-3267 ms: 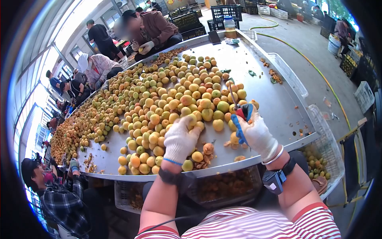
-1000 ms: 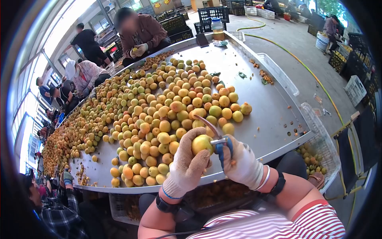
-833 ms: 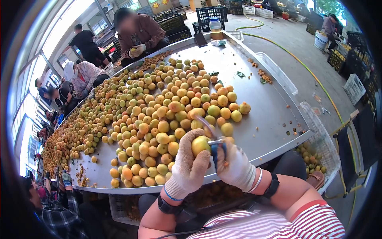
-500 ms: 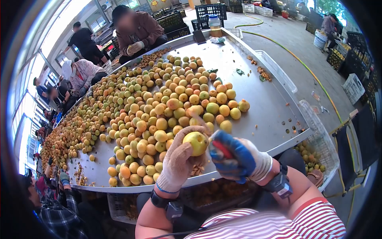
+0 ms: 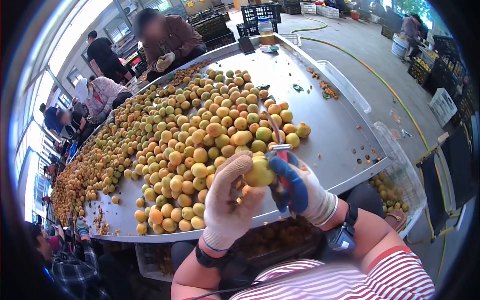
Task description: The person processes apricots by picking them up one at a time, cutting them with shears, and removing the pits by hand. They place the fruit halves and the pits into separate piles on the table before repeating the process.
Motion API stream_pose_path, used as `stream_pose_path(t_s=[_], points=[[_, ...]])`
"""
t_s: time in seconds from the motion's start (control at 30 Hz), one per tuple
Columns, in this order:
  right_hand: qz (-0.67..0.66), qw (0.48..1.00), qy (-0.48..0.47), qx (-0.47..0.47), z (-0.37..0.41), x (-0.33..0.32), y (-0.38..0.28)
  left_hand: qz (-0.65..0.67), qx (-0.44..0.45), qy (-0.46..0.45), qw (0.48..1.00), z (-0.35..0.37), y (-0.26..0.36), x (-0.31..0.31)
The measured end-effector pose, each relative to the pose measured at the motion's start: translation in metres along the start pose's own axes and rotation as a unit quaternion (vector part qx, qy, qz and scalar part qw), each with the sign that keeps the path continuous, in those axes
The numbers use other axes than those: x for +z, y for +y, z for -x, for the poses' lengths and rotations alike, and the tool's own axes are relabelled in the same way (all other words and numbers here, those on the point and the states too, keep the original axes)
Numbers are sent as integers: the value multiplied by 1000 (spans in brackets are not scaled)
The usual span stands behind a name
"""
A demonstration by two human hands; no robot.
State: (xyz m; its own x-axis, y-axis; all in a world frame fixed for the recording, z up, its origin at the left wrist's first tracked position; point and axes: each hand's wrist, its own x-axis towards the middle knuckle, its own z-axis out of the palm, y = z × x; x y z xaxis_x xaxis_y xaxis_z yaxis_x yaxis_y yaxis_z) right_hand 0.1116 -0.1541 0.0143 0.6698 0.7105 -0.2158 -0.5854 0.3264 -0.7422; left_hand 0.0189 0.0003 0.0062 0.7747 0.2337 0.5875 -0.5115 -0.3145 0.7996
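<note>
My left hand [image 5: 230, 200], in a pale knitted glove, is closed around a round yellow-green fruit [image 5: 259, 171] above the near edge of the metal table. Beside it, my right hand [image 5: 296, 186] wears a blue-coated glove and grips a red-handled peeler [image 5: 281, 151] with a silver head, close against the fruit's right side. From the head rises a thin, curved brownish strip [image 5: 274, 126]. A large spread of yellow, orange and green fruits [image 5: 200, 140] covers the table just beyond my hands.
Brown scraps [image 5: 327, 90] lie along the table's rim [image 5: 345, 187]. A jar [image 5: 265, 31] and a dark flat object [image 5: 246, 45] stand at the far corner. White crates [image 5: 400, 175] sit beside the table. Across it, a person [image 5: 172, 42] handles fruit; others work at left.
The fruit in my left hand has turned, its dark-marked end no longer showing. My right hand has tilted upright, bringing the peeler's head and the curved strip into clear view.
</note>
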Motion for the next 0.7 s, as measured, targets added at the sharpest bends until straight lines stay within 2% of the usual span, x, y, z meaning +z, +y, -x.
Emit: stream_pose_path(t_s=[0.03,0.1,0.17,0.27,0.3,0.43,0.53,0.57,0.6,0.63,0.67,0.7], points=[[5,1000,2,-16,-1,-3,-2,1,-1,-1,1000,1,4,0],[21,999,12,-35,-4,-4,-5,126,-143,27,981,2,14,-3],[66,996,-2,-55,-4,-4,-8,156,-163,0,974,-5,22,-4],[75,996,2,-54,-2,-1,-13,239,-319,-30,917,-7,33,-3],[79,995,-7,-58,0,1,-15,239,-320,-29,916,-6,33,-2],[70,990,-67,-104,7,-6,-18,223,-226,-3,948,-4,34,-7],[312,919,-91,-224,17,-7,-14,188,-176,25,966,-6,41,-14],[339,902,-113,-243,22,-2,-15,172,-159,41,971,-6,44,-16],[391,869,-135,-272,22,-5,-12,156,-106,47,981,-7,37,-18],[441,832,-155,-299,21,-7,-9,152,-105,50,981,-8,35,-21],[441,831,-158,-299,20,-5,-8,111,-65,34,991,-9,34,-24],[466,798,-160,-347,21,-2,-8,71,-24,18,997,-9,34,-25]])
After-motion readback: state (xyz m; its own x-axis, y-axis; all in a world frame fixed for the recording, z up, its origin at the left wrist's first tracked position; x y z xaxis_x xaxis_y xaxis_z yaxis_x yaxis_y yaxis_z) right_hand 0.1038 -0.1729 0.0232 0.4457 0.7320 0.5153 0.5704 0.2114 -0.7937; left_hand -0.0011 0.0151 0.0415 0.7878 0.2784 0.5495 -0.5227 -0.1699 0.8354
